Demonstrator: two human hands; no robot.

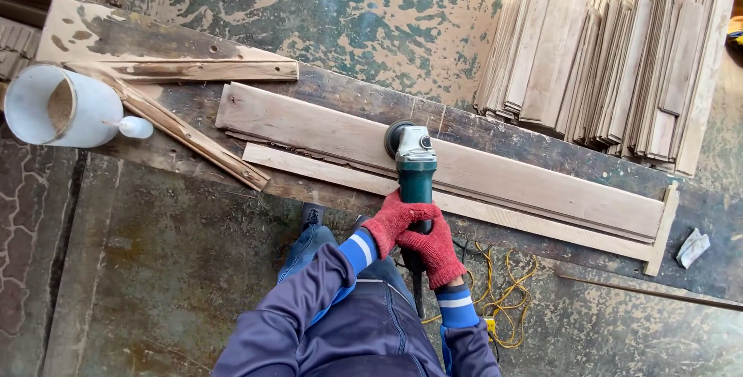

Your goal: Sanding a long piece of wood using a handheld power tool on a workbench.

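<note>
Head view, looking down. Left to right: a white plastic jug (58, 106) lies on its side, well apart from the work. At centre, a long pale wooden plank (542, 183) lies across a dark bench; both red-gloved hands, left hand (392, 221) and right hand (433, 249), wrap closed around a green angle grinder (415, 164), its head touching the plank just ahead of them. Sanding seems underway; next likely calls for steady sideways travel. Stacked thin wooden slats (611, 67) lean at right.
</note>
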